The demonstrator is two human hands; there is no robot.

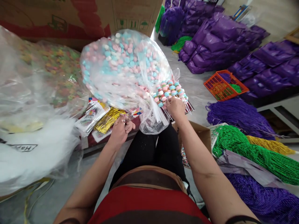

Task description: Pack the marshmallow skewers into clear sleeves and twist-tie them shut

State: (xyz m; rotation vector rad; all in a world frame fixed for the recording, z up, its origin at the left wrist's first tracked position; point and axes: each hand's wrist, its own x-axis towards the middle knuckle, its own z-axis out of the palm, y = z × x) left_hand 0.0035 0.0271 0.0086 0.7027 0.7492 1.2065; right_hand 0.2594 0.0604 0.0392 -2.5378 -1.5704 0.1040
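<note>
My right hand (175,107) is closed at the near side of a pile of marshmallow lollipops (173,88), its fingertips pinching one of them. These have pink, blue and white round pieces on white sticks. Left of that hand, more white sticks (158,113) lie by the mouth of a big clear bag (126,90) full of pastel marshmallow pieces. My left hand (121,127) is curled shut over the table edge, beside a bundle of gold twist ties (107,119). What its fingers hold, if anything, cannot be made out. Printed clear packets (91,118) lie left of the ties.
A bag of colourful candy (58,68) and a white plastic sack (35,155) fill the left side. A cardboard box (81,18) stands behind. An open carton (198,132) sits under my right forearm. An orange basket (219,87), green strands (252,152) and purple bags (217,40) lie right.
</note>
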